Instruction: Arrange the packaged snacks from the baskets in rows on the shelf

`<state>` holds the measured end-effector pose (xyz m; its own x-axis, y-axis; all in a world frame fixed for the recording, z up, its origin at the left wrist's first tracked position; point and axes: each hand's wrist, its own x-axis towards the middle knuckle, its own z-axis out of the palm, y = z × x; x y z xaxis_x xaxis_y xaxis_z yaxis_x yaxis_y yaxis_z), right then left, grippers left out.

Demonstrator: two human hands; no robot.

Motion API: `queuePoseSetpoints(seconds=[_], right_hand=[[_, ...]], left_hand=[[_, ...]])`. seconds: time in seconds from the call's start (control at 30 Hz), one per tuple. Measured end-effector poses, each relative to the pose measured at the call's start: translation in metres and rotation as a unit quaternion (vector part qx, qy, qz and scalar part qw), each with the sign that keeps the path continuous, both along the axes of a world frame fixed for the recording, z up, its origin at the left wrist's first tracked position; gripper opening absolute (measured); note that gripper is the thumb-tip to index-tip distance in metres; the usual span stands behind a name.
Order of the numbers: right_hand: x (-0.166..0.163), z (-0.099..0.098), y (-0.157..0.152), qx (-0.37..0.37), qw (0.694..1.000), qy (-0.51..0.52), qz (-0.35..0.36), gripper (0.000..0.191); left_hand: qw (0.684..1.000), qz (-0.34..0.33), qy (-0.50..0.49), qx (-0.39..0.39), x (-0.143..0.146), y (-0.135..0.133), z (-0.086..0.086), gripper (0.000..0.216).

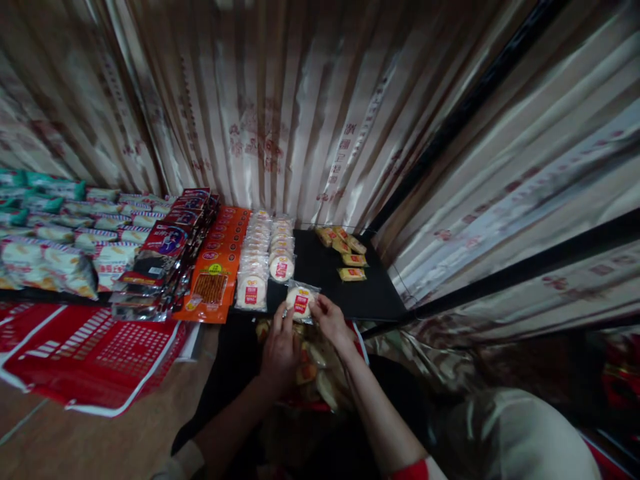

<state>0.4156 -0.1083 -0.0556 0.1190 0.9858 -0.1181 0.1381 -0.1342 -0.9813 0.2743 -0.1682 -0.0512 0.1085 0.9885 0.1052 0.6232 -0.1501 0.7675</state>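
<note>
Between my two hands is a clear-wrapped packet of round white crackers (301, 301) with a red label, at the front edge of the black shelf (330, 297). My left hand (281, 347) grips its left side, fingertips closed on the wrapper. On the right side, my right hand (331, 323) pinches the packet between thumb and fingers. Just left of it, two rows of like cracker packets (251, 292) run back towards the curtain. Below my hands sits a bag or basket of wrapped snacks (315, 367), partly hidden by my arms.
Several small yellow packets (352, 274) lie at the shelf's back right. To the left are an orange snack bag (213, 280), dark red packs (163, 250) and rows of white bags (70, 263). A red basket (110, 353) is below. Black poles (450, 133) and a curtain (280, 133) border the shelf.
</note>
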Motion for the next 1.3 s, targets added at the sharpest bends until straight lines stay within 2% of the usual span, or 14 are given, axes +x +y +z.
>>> queuePoseSetpoints(seconds=[0.13,0.43,0.87,1.0,1.13,1.3], right_hand=[[-0.010,-0.007,0.022,0.026,0.999,-0.025,0.021,0.032],[-0.031,-0.016,0.061,0.027,0.990,-0.136,-0.013,0.029],[-0.037,0.000,0.079,0.012,0.951,-0.310,-0.011,0.033],[-0.038,-0.001,0.080,0.005,0.948,-0.317,-0.015,0.035],[-0.038,-0.004,0.082,0.000,0.959,-0.282,-0.015,0.033],[-0.042,-0.002,0.081,-0.016,0.962,-0.271,-0.018,0.032]], left_hand=[[0.999,-0.023,0.032,-0.004,0.000,0.006,-0.002,0.051],[0.997,0.005,0.080,0.018,-0.004,0.031,-0.005,0.048],[0.995,0.002,0.066,0.068,-0.002,0.050,-0.024,0.044],[0.994,0.012,0.077,0.072,-0.001,0.053,-0.028,0.046],[0.995,0.023,0.081,0.059,0.000,0.056,-0.027,0.047],[0.995,0.008,0.073,0.061,0.003,0.055,-0.026,0.046]])
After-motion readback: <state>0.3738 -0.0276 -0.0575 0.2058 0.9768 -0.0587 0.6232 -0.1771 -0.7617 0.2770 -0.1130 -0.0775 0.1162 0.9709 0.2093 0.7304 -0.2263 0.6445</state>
